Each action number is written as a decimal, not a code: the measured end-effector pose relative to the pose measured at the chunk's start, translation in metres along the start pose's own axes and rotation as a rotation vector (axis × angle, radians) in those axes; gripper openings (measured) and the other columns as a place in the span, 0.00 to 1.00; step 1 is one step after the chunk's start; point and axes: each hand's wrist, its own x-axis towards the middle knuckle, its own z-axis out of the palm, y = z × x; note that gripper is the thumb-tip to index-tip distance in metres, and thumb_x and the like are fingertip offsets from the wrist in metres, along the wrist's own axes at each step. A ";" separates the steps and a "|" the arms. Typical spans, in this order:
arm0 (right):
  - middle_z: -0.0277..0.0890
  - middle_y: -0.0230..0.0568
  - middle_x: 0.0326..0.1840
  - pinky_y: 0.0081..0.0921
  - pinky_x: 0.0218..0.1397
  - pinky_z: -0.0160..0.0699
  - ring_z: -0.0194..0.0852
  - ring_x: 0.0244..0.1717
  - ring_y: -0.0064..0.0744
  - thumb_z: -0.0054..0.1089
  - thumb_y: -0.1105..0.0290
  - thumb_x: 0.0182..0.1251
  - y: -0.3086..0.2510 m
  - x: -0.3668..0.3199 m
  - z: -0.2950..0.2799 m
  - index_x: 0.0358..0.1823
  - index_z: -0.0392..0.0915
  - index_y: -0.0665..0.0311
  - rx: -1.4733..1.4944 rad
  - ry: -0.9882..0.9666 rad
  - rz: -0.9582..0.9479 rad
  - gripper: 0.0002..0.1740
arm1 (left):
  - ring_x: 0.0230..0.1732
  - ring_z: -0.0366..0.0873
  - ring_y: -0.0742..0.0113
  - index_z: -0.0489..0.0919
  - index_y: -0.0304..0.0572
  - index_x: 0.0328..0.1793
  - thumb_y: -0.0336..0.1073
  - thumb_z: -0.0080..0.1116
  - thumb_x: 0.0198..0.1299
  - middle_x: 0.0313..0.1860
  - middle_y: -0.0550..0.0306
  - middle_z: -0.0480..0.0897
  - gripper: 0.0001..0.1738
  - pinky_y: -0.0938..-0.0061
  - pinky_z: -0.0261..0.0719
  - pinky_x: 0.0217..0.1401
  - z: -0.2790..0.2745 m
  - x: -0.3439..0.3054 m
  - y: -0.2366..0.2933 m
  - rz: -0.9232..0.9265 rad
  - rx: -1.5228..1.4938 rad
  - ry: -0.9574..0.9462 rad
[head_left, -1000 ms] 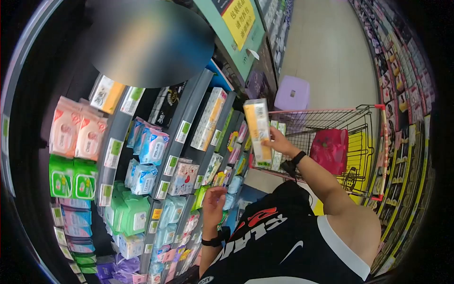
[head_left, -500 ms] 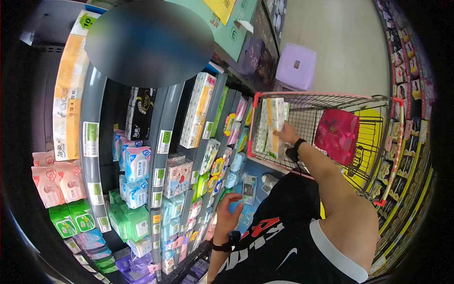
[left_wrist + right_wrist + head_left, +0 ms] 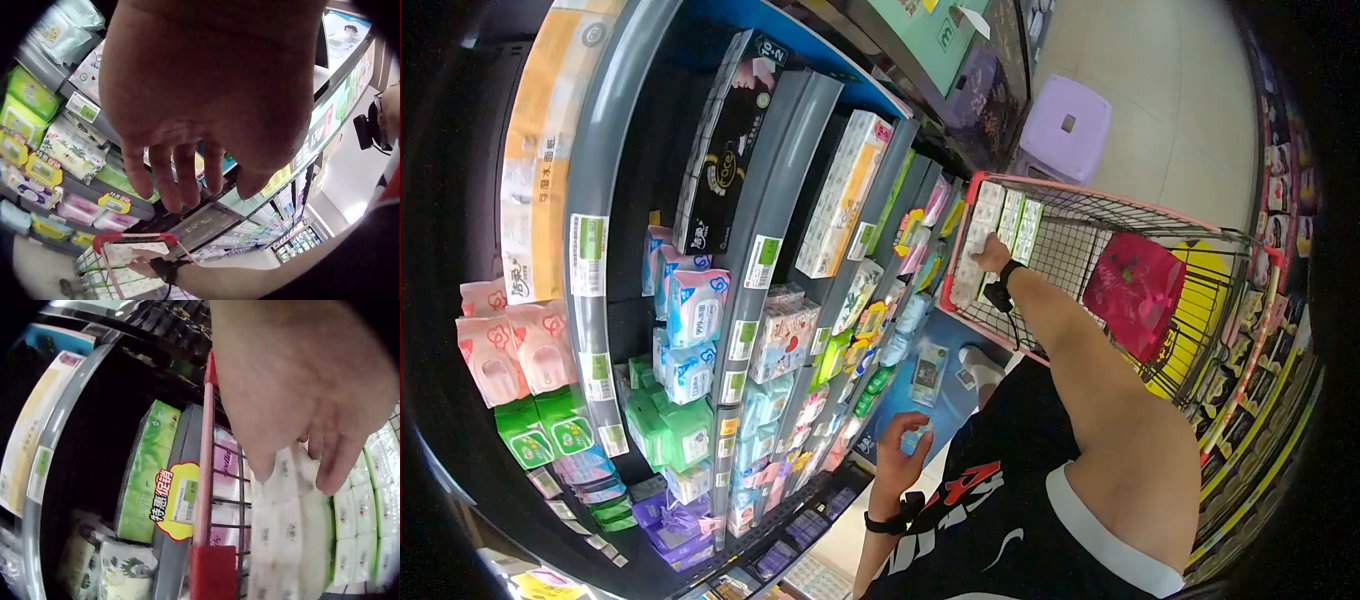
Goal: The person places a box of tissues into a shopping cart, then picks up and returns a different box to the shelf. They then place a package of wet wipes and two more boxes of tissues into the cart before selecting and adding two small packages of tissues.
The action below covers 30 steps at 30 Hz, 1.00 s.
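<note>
In the head view my right hand (image 3: 992,255) reaches into the shopping cart (image 3: 1060,235) and holds a long white tissue pack (image 3: 983,222) at the cart's end. The right wrist view shows the thumb on one side of this tissue pack (image 3: 281,531) and the fingers along its other side. Green-and-white tissue packs (image 3: 1025,225) stand right beside it. My left hand (image 3: 903,445), its fingers loosely bent, hangs in front of my body near the shelves and holds nothing. Seen close up, the left hand (image 3: 206,94) has its fingers hanging down.
A pink-red bag (image 3: 1135,290) lies in the cart over a yellow panel. Behind the cart stands a purple stool (image 3: 1065,125). Shelves at the left bear wet wipes (image 3: 695,310), a black tissue box (image 3: 725,150) and an orange-and-white tissue pack (image 3: 550,150). More shelves line the right side.
My right hand has brought the tissue pack from beside the shelf down into the cart's end, alongside the green-and-white packs. My left hand stays loosely bent. The head view has shifted.
</note>
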 end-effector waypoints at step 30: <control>0.80 0.35 0.45 0.27 0.53 0.70 0.74 0.49 0.26 0.44 0.55 0.80 -0.467 -0.375 -0.275 0.47 0.78 0.65 0.282 0.261 -1.488 0.20 | 0.50 0.83 0.61 0.79 0.38 0.56 0.37 0.66 0.65 0.48 0.51 0.84 0.17 0.69 0.79 0.55 -0.135 -0.023 -0.109 0.401 -0.086 0.074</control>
